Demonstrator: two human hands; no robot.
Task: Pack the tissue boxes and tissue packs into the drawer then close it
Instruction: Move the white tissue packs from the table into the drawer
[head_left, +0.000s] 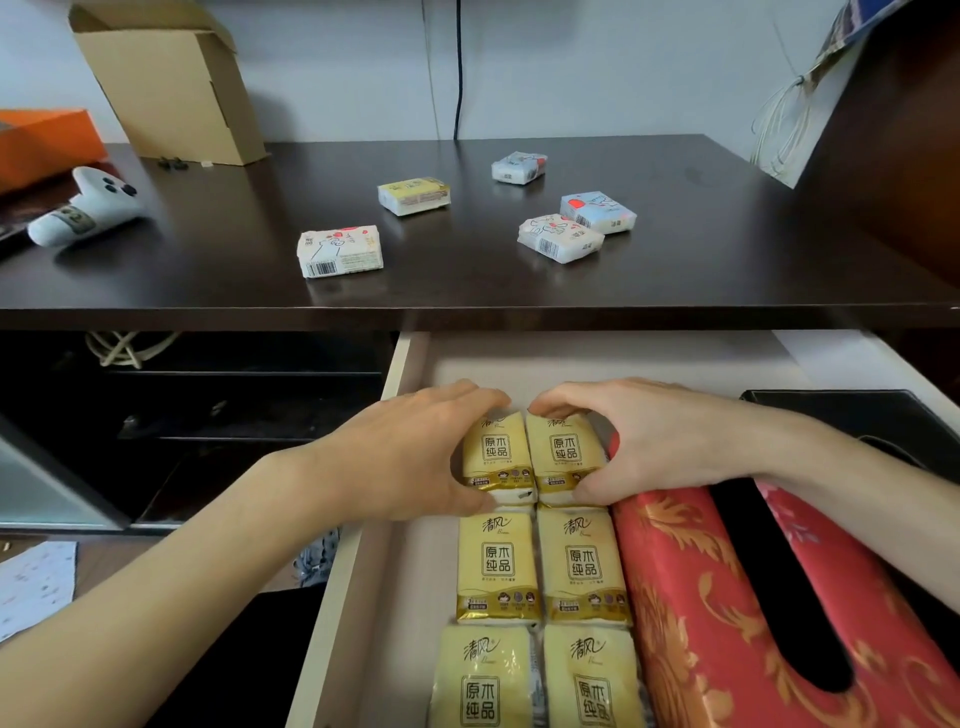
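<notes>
Two yellow tissue packs being set side by side at the far end of a double row in the open pale-wood drawer (358, 597).

From the left: the left hand (410, 452) curls round the left yellow plastic-wrapped tissue pack (496, 457); the right hand (654, 436) grips its twin (566, 457), just beside the red-and-gold patterned tissue box (727, 613). Next, I judge, both release and reach up for the five small white and yellow packs on the dark wooden desktop (208, 260), e.g. the nearest white one (340, 251). The desktop edge overhangs the drawer; a white game controller (85, 208) and a brown cardboard box (171, 78) sit well apart from the packs.
</notes>
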